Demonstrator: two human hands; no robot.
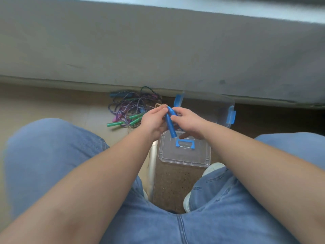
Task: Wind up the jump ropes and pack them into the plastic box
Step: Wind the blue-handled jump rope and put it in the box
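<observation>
- Speckled brown flooring [173,184] fills the gap between the seated person's denim-clad knees, with a paler tan floor off at 9 o'clock; a white shoe [212,169] shows at the 4 o'clock edge of that gap.
- Nearest on the floor lies the clear lid [184,154], flat, rigid and glossy, rectangular with rounded corners and a blue carry handle [185,144] set into its top.
- Above the lid, the left hand [153,120] and right hand [189,121] meet around a pair of blue handles [170,121]: smooth, tapered plastic sticks held side by side, tips pointing down toward 6 o'clock. Both hands have their fingers curled closed on the handles; the cord itself is mostly hidden behind the hands.
- I judge this to be the winding step for one rope: handles gathered, cord yet to be wrapped or just being finished. The next move calls for a snug, even wrap that will not spring loose, then a drop into the box.
- At 1 o'clock from the hands stands the plastic box [209,106], transparent, open, with blue hinged latches; its contents cannot be made out.
- At 10 o'clock lies the tangled heap of jump ropes [128,110], braided purple-and-white cords, limp and looped, with green handles [123,122] poking out.
- Farthest, a grey, matte ledge [158,50] runs across 12 o'clock.
</observation>
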